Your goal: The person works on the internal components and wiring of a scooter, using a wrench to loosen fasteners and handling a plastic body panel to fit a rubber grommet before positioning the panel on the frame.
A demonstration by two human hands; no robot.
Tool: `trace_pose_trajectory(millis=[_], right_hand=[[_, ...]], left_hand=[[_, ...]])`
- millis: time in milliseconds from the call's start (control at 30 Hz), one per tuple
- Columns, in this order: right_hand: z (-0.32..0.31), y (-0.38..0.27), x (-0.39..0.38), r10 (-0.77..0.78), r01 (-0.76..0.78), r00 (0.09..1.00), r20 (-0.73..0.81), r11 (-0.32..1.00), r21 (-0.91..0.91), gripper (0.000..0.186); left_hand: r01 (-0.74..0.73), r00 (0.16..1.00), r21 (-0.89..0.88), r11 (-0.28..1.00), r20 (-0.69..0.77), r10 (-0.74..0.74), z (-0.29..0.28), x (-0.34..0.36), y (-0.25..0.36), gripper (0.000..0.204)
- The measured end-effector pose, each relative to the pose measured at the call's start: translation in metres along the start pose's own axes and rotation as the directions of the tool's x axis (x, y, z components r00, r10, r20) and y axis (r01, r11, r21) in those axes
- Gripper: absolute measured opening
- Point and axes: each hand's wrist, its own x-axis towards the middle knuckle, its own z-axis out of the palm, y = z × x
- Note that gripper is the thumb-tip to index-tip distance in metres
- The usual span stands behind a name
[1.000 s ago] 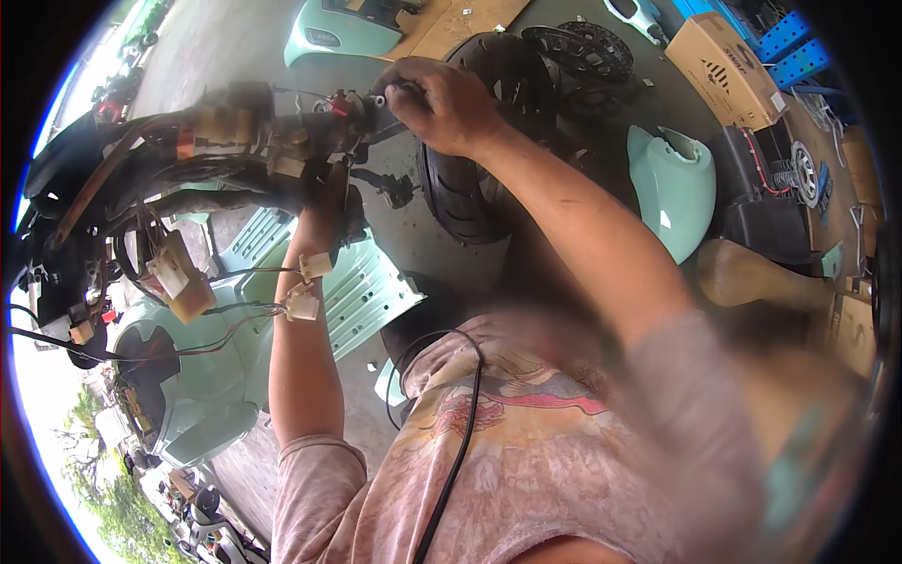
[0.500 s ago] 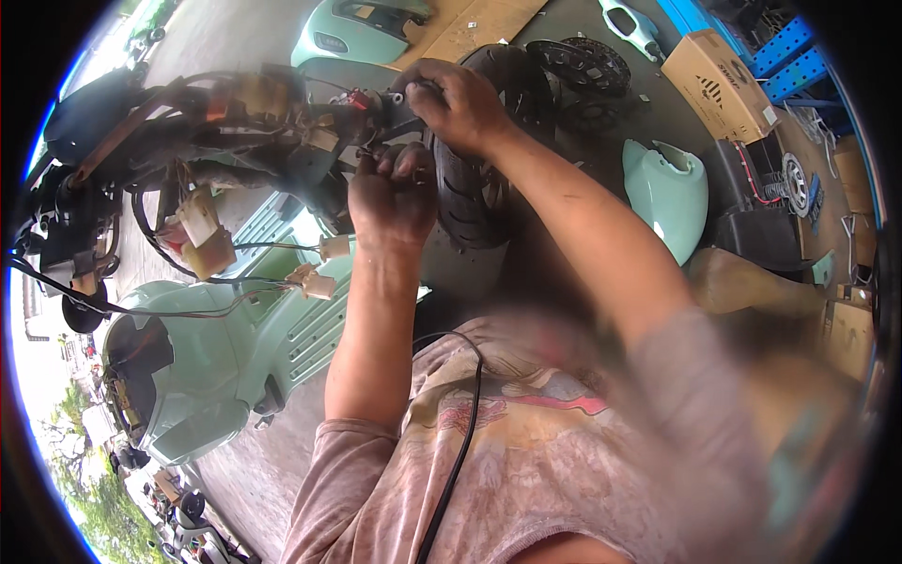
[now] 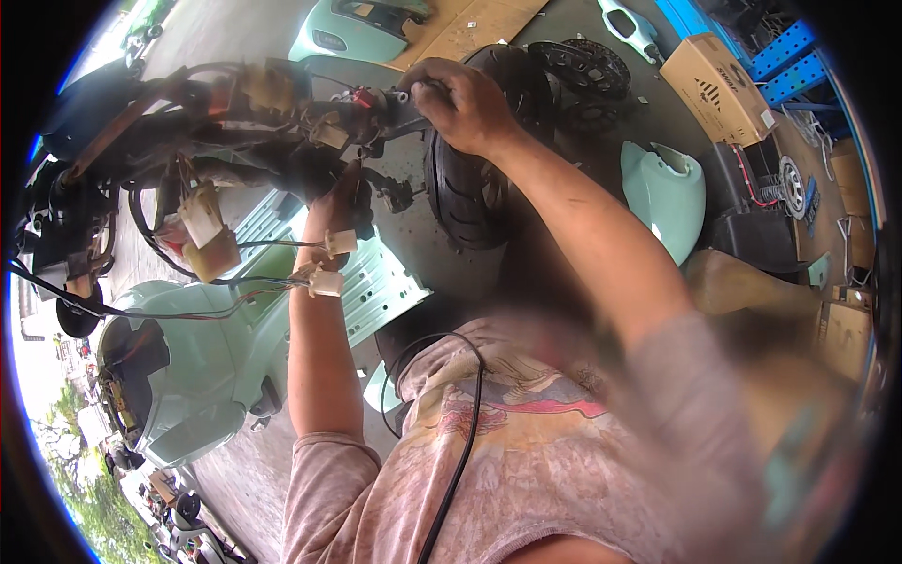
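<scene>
Raised over the grey concrete floor [image 3: 249,470], across the upper left and reaching to the middle: a long dark frame assembly [image 3: 272,122], uncovered, hung with loose wires [image 3: 274,244] and partly blurred. Likely heavy and stiff at its metal core, yet limp along the wiring; best taken by the solid bar [image 3: 402,120] at its right end or supported from underneath, not lifted by the wires. Below and beyond it, at left, a mint-green scooter body section [image 3: 216,376] with a slatted footboard [image 3: 376,291]. Just right of the assembly's end, a black tyre [image 3: 460,193]; farther right, a curved mint-green panel [image 3: 662,197], then a cardboard box [image 3: 719,89] near blue shelving [image 3: 780,56]. Right hand [image 3: 460,105], grimy, apparently wrapped closed around the solid bar. Left hand [image 3: 331,209] raised under the same end, fingers largely hidden in shadow; cannot tell whether spread or pinching something. Smallest, dangling in front of the left wrist: two white plastic connectors [image 3: 326,283], light, hard, probably brittle at the clips, so better held by the housing.
</scene>
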Motion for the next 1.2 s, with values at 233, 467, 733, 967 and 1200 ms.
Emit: trace_pose_trajectory(millis=[233, 467, 733, 967, 1200], right_hand=[[-0.007, -0.002, -0.002, 0.056, -0.056, 0.998, 0.007, 0.998, -0.024, 0.024], [-0.004, 0.004, 0.001, 0.013, -0.018, 0.998, -0.068, 0.997, -0.078, 0.024], [-0.006, 0.008, -0.002, 0.097, -0.096, 0.995, 0.022, 0.995, -0.029, 0.025], [-0.010, 0.007, -0.004, 0.051, -0.050, 0.999, 0.015, 0.999, -0.018, 0.024], [-0.003, 0.001, 0.000, 0.075, -0.075, 0.997, 0.014, 0.997, -0.007, 0.024]], left_hand=[[0.506, 0.849, -0.203, 0.838, 0.288, -0.443, -0.005, 0.006, 0.050, 0.038], [0.361, 0.920, -0.929, 0.076, 0.343, -0.188, 0.065, 0.006, 0.058, 0.027], [0.373, 0.819, -0.917, -0.144, 0.398, -0.413, 0.047, -0.011, 0.094, 0.036], [0.260, 0.945, 0.153, 0.954, 0.163, -0.283, 0.006, -0.010, 0.066, 0.026], [-0.195, 0.960, 0.247, 0.949, 0.248, 0.132, -0.011, 0.014, 0.016, 0.036]])
